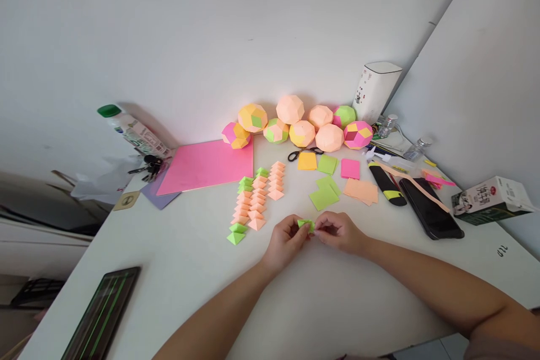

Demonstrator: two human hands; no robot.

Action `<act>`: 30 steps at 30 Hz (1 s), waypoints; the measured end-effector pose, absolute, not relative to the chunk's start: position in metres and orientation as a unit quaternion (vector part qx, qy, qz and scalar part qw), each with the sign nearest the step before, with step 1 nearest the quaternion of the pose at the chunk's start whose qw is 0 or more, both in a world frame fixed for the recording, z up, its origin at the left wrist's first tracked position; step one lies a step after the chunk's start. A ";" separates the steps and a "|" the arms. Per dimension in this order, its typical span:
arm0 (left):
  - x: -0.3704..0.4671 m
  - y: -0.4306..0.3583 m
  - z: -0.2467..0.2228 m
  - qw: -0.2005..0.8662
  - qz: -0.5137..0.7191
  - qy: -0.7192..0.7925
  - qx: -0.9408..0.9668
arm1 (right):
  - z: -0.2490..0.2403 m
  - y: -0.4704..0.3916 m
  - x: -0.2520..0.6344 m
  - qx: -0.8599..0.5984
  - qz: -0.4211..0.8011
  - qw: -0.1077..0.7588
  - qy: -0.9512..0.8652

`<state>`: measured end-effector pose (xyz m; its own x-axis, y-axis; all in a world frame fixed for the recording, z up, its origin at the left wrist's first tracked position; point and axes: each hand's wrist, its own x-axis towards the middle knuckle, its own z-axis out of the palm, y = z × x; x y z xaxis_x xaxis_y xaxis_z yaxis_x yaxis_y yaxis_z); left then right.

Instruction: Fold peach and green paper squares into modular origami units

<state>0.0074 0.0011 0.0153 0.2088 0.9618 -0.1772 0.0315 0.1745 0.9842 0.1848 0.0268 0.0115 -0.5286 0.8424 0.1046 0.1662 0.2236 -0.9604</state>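
Both of my hands meet over the white table, pinching one small folded piece of green paper (304, 223). My left hand (288, 238) has its thumb and fingers closed on the paper's left part. At its right edge, my right hand (341, 233) grips with fingertips pressed together. Just beyond them lie loose green paper squares (324, 193) and a stack of peach paper (361, 190). To the left, overlapping rows of folded peach units (256, 208) stretch away from me, with folded green units (237, 233) at some ends.
Several folded paper balls (290, 109) are piled against the wall. Scissors (292, 156) lie before them, beside yellow (306, 161) and pink (350, 169) paper stacks. A black phone (428, 208), cutter (386, 183) and milk carton (489, 197) sit right; a pink sheet (206, 166), bottle (137, 130) and tablet (101, 315) left.
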 end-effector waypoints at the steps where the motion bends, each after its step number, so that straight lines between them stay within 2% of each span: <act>1: 0.007 0.001 0.016 0.594 0.399 0.494 0.494 | 0.011 0.027 0.184 -0.349 0.495 0.328 -0.725; 7: 0.006 0.003 0.016 0.606 0.408 0.487 0.479 | 0.010 0.026 0.184 -0.293 0.419 0.320 -0.798; 16: 0.004 0.001 0.021 0.641 0.374 0.451 0.496 | 0.005 0.031 0.184 -0.254 0.370 0.380 -0.809; 23: 0.003 -0.002 0.022 0.645 0.345 0.449 0.513 | 0.007 0.032 0.184 -0.237 0.394 0.379 -0.803; 30: 0.001 -0.002 0.018 0.582 0.341 0.440 0.593 | 0.015 0.030 0.184 -0.296 0.457 0.353 -0.761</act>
